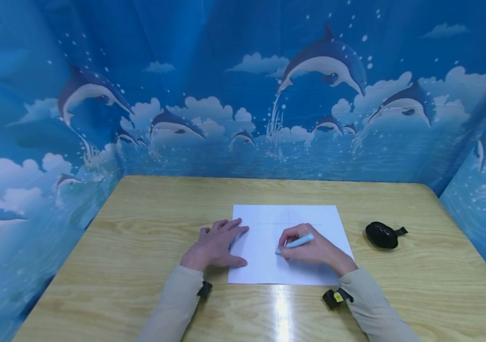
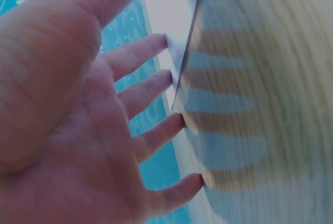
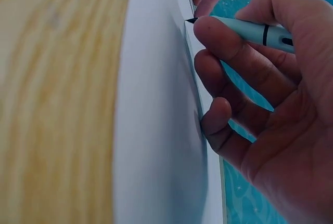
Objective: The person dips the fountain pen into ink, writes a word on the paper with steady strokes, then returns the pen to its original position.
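Nearest, two pale sleeves point(image 1: 375, 304) reach in, at seven and five o'clock from the sheet's middle, with twelve at its far edge. A small black device point(image 1: 204, 289) sits at the left wrist; another black device point(image 1: 332, 299), bearing a yellow patch, sits at the right.

The left hand point(image 1: 217, 246) lies at nine o'clock, fingers spread wide and gripping nothing; the tips of thumb, index and middle finger rest on the paper, the little finger's on the wood. The right hand point(image 1: 313, 248), toward three o'clock, pinches a light blue pen point(image 1: 302, 241) between thumb and fingers, the other fingers curled below. The pen's dark tip is at the paper, just off centre toward eight o'clock.

The white sheet of paper point(image 1: 257, 263) lies flat on the tabletop point(image 1: 162, 204), with thin crossing lines point(image 1: 288, 223) at twelve o'clock.

Well apart, near three o'clock, is a rounded black object point(image 1: 381, 235) with a short tab.

Beyond the tabletop's far edge hangs a blue backdrop point(image 1: 226, 159) printed with leaping dolphins, clouds and water.
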Action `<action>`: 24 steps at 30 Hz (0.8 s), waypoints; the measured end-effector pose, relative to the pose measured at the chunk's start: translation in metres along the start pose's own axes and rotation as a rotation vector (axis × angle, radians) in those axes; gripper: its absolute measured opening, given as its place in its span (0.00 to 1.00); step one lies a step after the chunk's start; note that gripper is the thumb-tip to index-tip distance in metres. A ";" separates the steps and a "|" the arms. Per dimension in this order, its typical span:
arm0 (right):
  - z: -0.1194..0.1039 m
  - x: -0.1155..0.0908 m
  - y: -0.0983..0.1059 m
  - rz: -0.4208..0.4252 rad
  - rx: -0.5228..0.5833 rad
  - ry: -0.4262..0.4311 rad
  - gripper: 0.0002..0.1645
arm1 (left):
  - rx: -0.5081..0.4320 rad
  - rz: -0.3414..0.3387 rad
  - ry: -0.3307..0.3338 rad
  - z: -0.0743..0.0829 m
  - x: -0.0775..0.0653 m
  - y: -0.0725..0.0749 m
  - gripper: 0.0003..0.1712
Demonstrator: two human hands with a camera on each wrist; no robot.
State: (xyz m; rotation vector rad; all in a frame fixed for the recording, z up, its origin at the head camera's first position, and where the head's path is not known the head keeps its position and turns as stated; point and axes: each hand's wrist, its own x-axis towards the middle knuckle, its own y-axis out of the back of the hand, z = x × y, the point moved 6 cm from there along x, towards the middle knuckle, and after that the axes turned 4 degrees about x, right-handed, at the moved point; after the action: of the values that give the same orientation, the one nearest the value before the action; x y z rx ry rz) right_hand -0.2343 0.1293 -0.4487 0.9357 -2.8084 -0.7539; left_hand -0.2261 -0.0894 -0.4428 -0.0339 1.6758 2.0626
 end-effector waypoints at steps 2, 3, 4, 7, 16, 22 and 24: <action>0.000 0.000 -0.001 -0.001 -0.003 0.000 0.05 | 0.001 -0.001 0.002 0.001 0.000 0.000 0.48; -0.001 0.000 -0.002 -0.002 -0.005 0.002 0.05 | 0.001 -0.001 0.004 0.001 0.000 0.000 0.48; -0.001 0.000 -0.002 -0.003 -0.008 0.002 0.05 | 0.002 -0.001 0.006 0.001 0.000 0.001 0.48; -0.003 0.000 -0.004 -0.008 0.004 0.004 0.04 | 0.003 -0.001 0.013 0.001 0.000 0.001 0.48; -0.007 0.000 -0.008 -0.026 0.023 0.003 0.04 | 0.012 0.001 0.019 0.001 0.000 0.002 0.48; -0.008 -0.003 -0.005 -0.008 -0.009 0.002 0.03 | 0.009 -0.005 0.018 0.001 0.000 0.002 0.48; -0.007 -0.005 0.002 0.042 -0.041 0.001 0.03 | 0.006 -0.006 0.011 0.000 0.000 0.002 0.48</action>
State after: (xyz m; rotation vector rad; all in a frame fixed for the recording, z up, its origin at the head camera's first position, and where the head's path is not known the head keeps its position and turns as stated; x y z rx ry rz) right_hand -0.2300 0.1303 -0.4412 0.8672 -2.7916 -0.8014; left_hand -0.2264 -0.0897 -0.4409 -0.0479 1.6864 2.0566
